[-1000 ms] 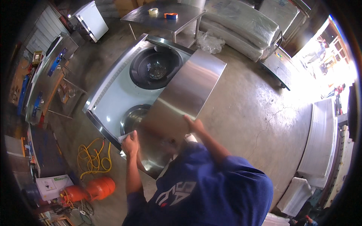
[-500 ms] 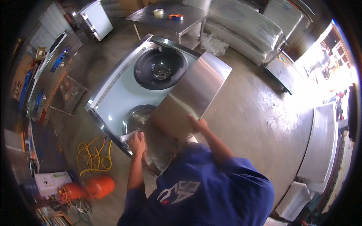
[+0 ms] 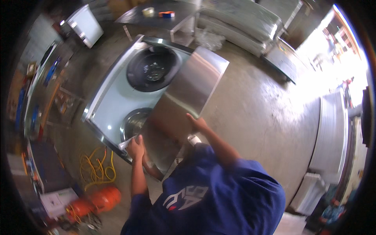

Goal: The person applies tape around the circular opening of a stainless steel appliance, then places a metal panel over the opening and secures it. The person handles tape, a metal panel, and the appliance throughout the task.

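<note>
A shiny bent stainless steel panel [image 3: 192,84] lies slanted across the near right side of a wok range [image 3: 107,103]. My right hand [image 3: 196,123] grips the panel's right edge, thumb on top and fingers hidden beneath. Near its lower left end, my left hand [image 3: 135,148] is closed on the panel's edge, beside a pale strip [image 3: 125,144]. The range has a pale top with a dark round burner well [image 3: 152,69] at the far end. The nearer steel burner well [image 3: 133,123] is partly covered by the panel.
Behind the range stands a metal table [image 3: 156,19] with tape rolls on it. An orange gas cylinder [image 3: 103,199] and a coiled yellow hose [image 3: 96,168] lie on the floor at lower left. A flat trolley [image 3: 280,60] and wrapped panels [image 3: 239,23] stand at far right.
The whole view has shifted a little, so the range and panel appear further left. Both hands keep their hold, and the panel stays in nearly the same place over the range.
</note>
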Available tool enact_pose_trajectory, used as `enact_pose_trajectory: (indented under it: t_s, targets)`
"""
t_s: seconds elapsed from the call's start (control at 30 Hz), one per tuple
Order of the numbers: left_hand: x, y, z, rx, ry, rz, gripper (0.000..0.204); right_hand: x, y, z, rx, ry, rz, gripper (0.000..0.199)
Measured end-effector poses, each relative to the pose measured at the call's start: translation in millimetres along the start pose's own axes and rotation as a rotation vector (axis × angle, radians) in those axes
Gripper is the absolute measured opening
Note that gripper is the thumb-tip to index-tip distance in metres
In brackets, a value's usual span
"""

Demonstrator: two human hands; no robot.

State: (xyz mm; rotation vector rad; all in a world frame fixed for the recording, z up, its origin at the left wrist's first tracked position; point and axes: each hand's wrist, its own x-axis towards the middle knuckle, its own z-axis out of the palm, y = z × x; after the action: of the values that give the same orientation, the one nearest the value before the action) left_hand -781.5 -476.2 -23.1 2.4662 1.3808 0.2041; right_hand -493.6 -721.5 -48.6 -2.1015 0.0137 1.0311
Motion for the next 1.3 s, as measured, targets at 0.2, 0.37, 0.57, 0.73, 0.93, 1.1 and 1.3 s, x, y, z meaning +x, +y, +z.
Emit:
enact_pose_trajectory:
  t_s: [0.2,0.37,0.57,0.73,0.93,1.1,1.3]
  targets:
    - [-29.3,0.4,-1.7,-0.029,0.030,-0.031,0.057,-7.8,12.7,-2.1,0.079,-0.087,-0.015,0.098]
    - [-55.0,-23.1,3.2,0.241,0.264,-0.077,0.063,-3.5,23.1,3.0,0.059,-0.131,-0.042,0.099]
    - [-122.9,-41.1,11.8,0.081,0.432,-0.530,0.070,4.8,20.9,-3.7,0.125,-0.347,-0.055,0.098]
    - [-170.4,-24.3,48.1,-1.059,0.320,-0.727,0.064,52.6,28.4,-78.6,0.188,-0.642,0.062,0.106]
    - [-178.7,8.3,39.2,-0.161,0.236,-1.058,0.073,174.0,3.0,-182.2,0.604,-0.407,-0.013,0.119]
    - [-223.1,78.3,68.6,-0.322,0.502,-1.181,0.065,243.8,-19.3,-174.1,0.396,-0.391,-0.149,0.091]
    - [-218.2,78.3,85.7,-0.454,0.808,-1.207,0.054,272.7,15.5,-169.0,0.046,-0.365,-0.388,0.080]
